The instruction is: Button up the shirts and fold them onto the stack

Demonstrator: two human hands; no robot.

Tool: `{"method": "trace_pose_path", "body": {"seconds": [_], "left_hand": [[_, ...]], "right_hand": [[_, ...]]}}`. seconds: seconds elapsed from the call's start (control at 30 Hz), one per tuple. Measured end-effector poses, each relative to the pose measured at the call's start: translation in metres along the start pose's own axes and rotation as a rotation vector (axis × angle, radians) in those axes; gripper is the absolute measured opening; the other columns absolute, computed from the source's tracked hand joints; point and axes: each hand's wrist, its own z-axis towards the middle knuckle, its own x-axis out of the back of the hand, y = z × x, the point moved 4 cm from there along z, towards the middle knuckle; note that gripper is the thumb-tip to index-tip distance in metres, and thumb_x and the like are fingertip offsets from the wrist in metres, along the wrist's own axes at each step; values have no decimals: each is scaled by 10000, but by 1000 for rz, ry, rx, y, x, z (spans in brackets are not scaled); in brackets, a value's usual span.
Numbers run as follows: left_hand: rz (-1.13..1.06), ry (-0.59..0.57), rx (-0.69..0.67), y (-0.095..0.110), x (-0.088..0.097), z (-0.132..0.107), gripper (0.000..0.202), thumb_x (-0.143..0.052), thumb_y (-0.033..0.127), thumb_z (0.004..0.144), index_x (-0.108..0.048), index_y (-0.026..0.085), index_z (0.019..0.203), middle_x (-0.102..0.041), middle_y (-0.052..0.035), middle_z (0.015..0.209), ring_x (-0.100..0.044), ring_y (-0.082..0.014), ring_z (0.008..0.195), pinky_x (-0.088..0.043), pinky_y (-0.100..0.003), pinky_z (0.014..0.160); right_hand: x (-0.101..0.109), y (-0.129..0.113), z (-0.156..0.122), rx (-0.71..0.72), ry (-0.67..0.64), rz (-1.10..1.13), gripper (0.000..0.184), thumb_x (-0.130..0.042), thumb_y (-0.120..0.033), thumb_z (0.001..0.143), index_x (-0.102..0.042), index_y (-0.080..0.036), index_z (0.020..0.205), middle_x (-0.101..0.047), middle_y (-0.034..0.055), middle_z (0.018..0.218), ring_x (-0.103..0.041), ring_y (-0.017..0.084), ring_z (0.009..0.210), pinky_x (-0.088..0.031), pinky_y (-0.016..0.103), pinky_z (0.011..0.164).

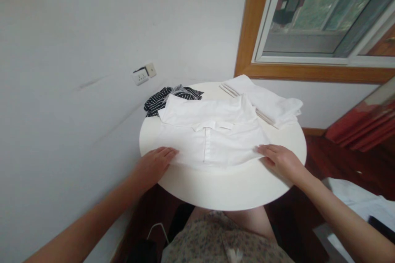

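A white shirt, folded into a wide rectangle, lies across the middle of the round white table. Its collar and a short button strip face up. At the near left corner of the shirt, my left hand has its fingers closed on the fabric, thumb hidden. My right hand pinches the near right corner, fingers on top and thumb at the edge below. Behind the shirt's right side sits a stack of folded white cloth. Black-and-white striped fabric lies bunched at the back left, partly behind the shirt.
The table stands close to a white wall with a socket. A wood-framed window is at the back right, a red curtain beyond the table. White items lie low at the right.
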Motion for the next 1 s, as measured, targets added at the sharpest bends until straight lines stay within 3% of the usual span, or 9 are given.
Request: {"method": "trace_pose_path", "body": {"seconds": [0.17,0.27,0.37,0.47,0.57,0.67,0.77,0.9,1.0], "left_hand": [[29,175,273,-29,47,15,390,-350,378,937,-681,219,1071,-720,-75,1060,-661,-250,994,-495,-347,837],[68,221,432,-49,71,56,425,-322,428,945,-657,198,1071,-711,-90,1037,-656,-259,972,-482,-329,790],[109,267,485,-75,81,114,420,-322,402,950,-626,176,1132,-697,-116,1085,-638,-275,1017,-465,-345,831],[174,246,499,-99,67,169,396,-339,335,941,-627,132,1122,-694,-164,1075,-641,-309,1008,-465,-383,824],[211,146,431,-113,36,202,380,-364,303,935,-626,93,1114,-687,-202,1074,-645,-329,1008,-469,-395,801],[227,81,392,-123,3,210,394,-370,343,949,-608,96,1143,-686,-200,1081,-652,-329,995,-469,-392,790],[227,82,418,-136,-17,207,432,-362,423,959,-598,109,1141,-689,-183,1061,-658,-315,966,-469,-370,770],[221,83,470,-151,-16,198,434,-398,456,944,-604,113,1113,-688,-172,992,-653,-318,921,-470,-374,736],[258,231,439,-137,5,191,346,-386,302,946,-608,105,1126,-658,-191,1065,-606,-331,1012,-465,-404,773]], "right_hand": [[39,26,30,-194,-5,-199,221,-562,-289,854,-731,-201,968,-758,65,888,-696,253,818,-500,371,808],[60,51,79,-366,-78,-331,297,-524,-404,873,-719,-182,890,-740,101,803,-679,265,756,-457,351,715],[56,76,138,-453,-102,-366,335,-441,-360,918,-692,-141,955,-732,143,894,-670,265,819,-416,339,723],[24,97,184,-518,-118,-343,329,-388,-263,937,-664,-110,1031,-712,175,998,-645,280,930,-394,353,770],[-20,107,205,-553,-174,-283,322,-383,-267,956,-645,-118,1069,-698,180,1053,-615,291,1001,-377,380,817],[-54,109,207,-585,-176,-258,329,-395,-318,967,-612,-123,1119,-699,182,1044,-592,305,1041,-351,405,856],[-71,111,200,-642,-129,-274,348,-398,-375,969,-602,-127,1104,-704,179,989,-596,304,1023,-320,411,875],[-75,118,193,-738,-114,-253,365,-403,-394,965,-587,-116,1114,-701,180,929,-617,294,956,-302,410,869],[-62,119,195,-751,0,-240,359,-420,-324,951,-549,-118,1215,-678,187,1031,-589,307,1000,-324,406,849]]}}
